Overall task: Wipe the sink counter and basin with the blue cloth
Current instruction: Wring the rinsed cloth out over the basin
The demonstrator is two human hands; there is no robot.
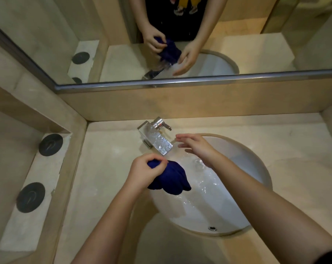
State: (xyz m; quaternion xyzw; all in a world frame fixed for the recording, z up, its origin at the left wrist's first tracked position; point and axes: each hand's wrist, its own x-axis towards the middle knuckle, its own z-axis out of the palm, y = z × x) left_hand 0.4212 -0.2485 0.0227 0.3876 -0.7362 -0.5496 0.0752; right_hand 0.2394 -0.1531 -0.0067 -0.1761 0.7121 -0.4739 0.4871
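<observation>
1. Both forearms reach in from the bottom edge over the counter (108, 187), and they lie nearest the camera. The left hand (142, 172) is closed in a fist round the top of the blue cloth (171, 178). The cloth hangs bunched below the fist, over the left side of the basin (243, 187) and just in front of the faucet spout (157, 141).

2. The right hand (197, 147) holds nothing. It is open, fingers spread and loosely extended, and hovers over the back of the basin beside the spout, with fingertips pointing toward the faucet handle (164, 125).

3. Water runs from the spout in a broad stream down the basin toward the drain (212, 228). The cloth hangs beside or at the edge of this stream; whether it is fully under the flow cannot be told.

4. Risk: splashing. If the bunched cloth is pushed high into the stream near the spout, water would likely deflect onto the counter and the mirror (237, 35).

5. Risk: dripping. Lifted out unwrung, a soaked cloth would likely trail water over the counter edge and leave streaks, not a clean wipe.

6. Risk: a weak grip. One fist holds only the top; wet weight could pull the cloth loose into the basin.

7. Risk: the tap left running while wiping would re-wet the basin.

8. Two dark round discs (50, 144) sit on the ledge to the left, well apart from the hands.
</observation>
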